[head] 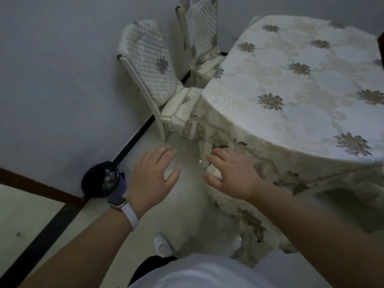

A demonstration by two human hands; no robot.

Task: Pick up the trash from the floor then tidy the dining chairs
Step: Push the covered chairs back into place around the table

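Dining chairs, two, standing side by side between the wall [62, 80] and the round surface, well beyond both hands.

- Waste bin [87, 183]: dark, round, on the floor [187, 204] against the wall, at far left. Mixed trash [110, 177] shows inside it.
- Left hand [153, 171]: held above the bare floor, palm down, fingers straight and spread. The grip is slack and holds nothing. The wrist carries a watch [117, 201] on a white strap.
- Near chair [151, 65]: the tall back rises lengthwise and leans toward the wall, and the seat faces right toward the surface. The seat's front edge meets the hanging cloth. The cover is white and quilted with one floral motif, and the frame is slim and cream-coloured.
- Far chair [199, 28]: faces the same way, with the back upright near the wall and the seat tucked against the cloth. It has the same quilted cover, tied at the base of the back.
- Right hand [232, 173]: held at the cloth's lower hem with fingers extended and parted. The grip is slack and holds nothing. Contact with the cloth cannot be told.
- Tablecloth [291, 80]: ivory damask with scattered bronze flower sprays. It drapes in folds to the floor.
- White shoe [163, 245]: on the floor at lower centre.
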